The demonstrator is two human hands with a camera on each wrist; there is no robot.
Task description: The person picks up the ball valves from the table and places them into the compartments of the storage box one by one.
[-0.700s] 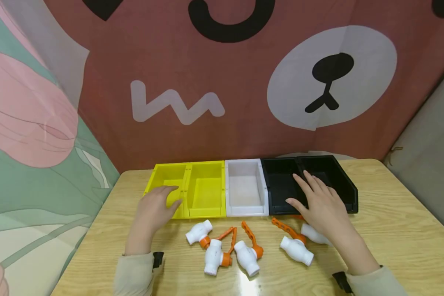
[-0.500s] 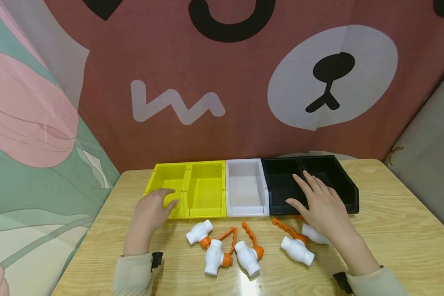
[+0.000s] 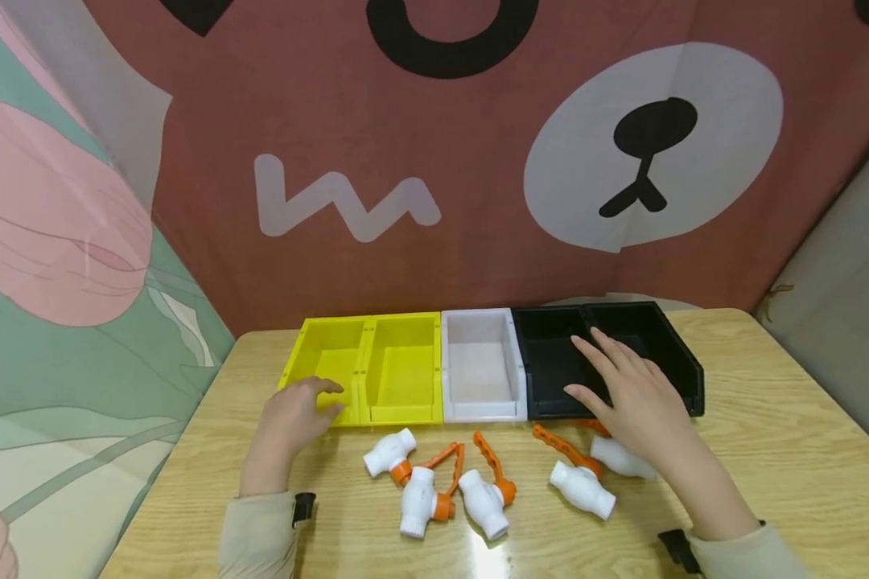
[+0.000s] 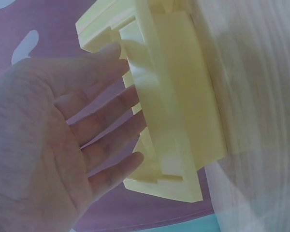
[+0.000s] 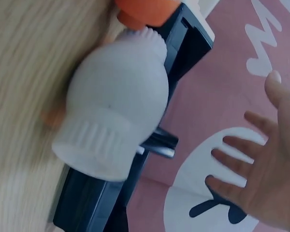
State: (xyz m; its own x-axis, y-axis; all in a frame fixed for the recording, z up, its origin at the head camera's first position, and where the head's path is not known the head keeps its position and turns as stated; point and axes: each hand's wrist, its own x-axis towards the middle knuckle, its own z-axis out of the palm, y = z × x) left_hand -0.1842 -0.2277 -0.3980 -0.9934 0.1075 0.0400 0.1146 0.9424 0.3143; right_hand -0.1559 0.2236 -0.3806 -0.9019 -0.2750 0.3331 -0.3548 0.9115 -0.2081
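My left hand (image 3: 290,422) hovers by the front of the leftmost yellow bin (image 3: 333,342), fingers relaxed and holding nothing. In the left wrist view its fingers lie close to that bin's front edge (image 4: 157,92); whether they touch cannot be told. Over the two black bins (image 3: 550,366), my right hand (image 3: 640,402) has its fingers spread, holding nothing. Below its palm lies a white ball valve (image 3: 619,458), its orange handle partly hidden; a valve (image 5: 116,92) looms large in the right wrist view. Another ball valve (image 3: 582,489) with an orange handle lies just left of it.
Three more ball valves, a back one (image 3: 389,454), a front one (image 3: 418,503) and a right one (image 3: 483,504), lie mid-table. A second yellow bin (image 3: 405,362) and a white bin (image 3: 478,366) complete the row on the wooden table (image 3: 789,450). A printed cloth (image 3: 478,273) hangs behind.
My left hand has drawn slightly left and towards me, away from the bin's inside. The right hand has shifted a little to the right. The valves and bins stay put.
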